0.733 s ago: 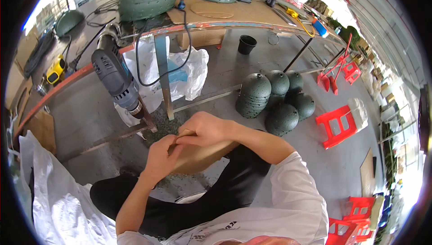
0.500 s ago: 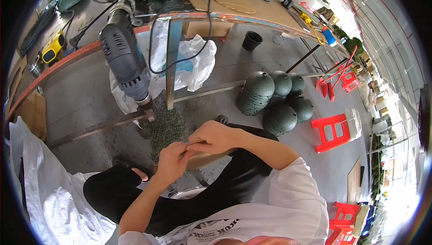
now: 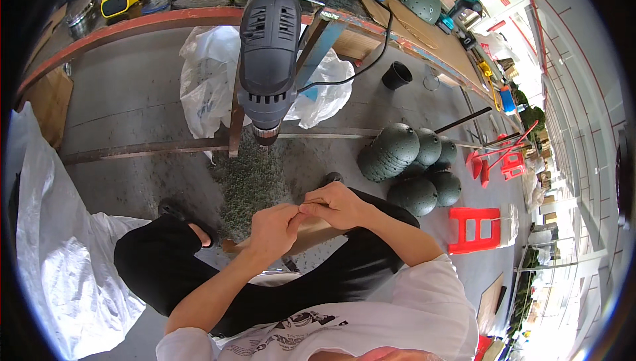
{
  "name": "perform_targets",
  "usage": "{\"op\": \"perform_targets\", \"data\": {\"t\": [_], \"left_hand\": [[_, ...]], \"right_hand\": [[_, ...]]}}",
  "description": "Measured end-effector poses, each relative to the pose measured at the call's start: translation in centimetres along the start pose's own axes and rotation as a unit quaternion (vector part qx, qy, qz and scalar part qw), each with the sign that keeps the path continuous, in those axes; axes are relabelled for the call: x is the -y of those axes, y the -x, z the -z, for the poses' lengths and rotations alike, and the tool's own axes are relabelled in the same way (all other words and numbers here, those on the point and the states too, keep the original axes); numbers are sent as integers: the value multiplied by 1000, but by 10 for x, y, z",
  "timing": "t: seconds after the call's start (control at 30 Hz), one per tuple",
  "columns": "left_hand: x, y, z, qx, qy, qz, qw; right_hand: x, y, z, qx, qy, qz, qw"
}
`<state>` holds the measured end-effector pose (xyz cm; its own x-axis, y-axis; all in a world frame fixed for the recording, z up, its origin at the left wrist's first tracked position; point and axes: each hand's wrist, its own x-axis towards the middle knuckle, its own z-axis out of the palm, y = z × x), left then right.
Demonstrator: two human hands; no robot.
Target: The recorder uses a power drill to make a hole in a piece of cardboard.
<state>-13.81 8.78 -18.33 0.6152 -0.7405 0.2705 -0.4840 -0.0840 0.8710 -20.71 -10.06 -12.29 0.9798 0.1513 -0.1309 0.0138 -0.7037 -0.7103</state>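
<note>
Tan sheet (image 3: 317,235) (partly hidden) in the pinch of left hand (image 3: 273,231) and right hand (image 3: 338,206).

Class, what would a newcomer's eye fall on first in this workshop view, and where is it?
The big dark grey power drill at the table's edge, upper centre, comes first. Below it, the left hand and right hand grip a tan piece close together. Rightward, the bright red stool stands out on the grey floor, near clustered dark green domes.
</note>
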Motion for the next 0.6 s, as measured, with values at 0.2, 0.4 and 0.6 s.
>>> {"op": "perform_targets", "data": {"t": [0.2,0.4,0.6], "left_hand": [[6,1,0,-3,-11,-9,1000],[7,-7,12,78,14,-59,995],[6,-5,6,40,-10,-94,995]], "right_hand": [[3,-1,-2,-30,-9,10,999],[2,6,1,-35,23,64,997],[-1,6,3,-30,36,97,994]]}}
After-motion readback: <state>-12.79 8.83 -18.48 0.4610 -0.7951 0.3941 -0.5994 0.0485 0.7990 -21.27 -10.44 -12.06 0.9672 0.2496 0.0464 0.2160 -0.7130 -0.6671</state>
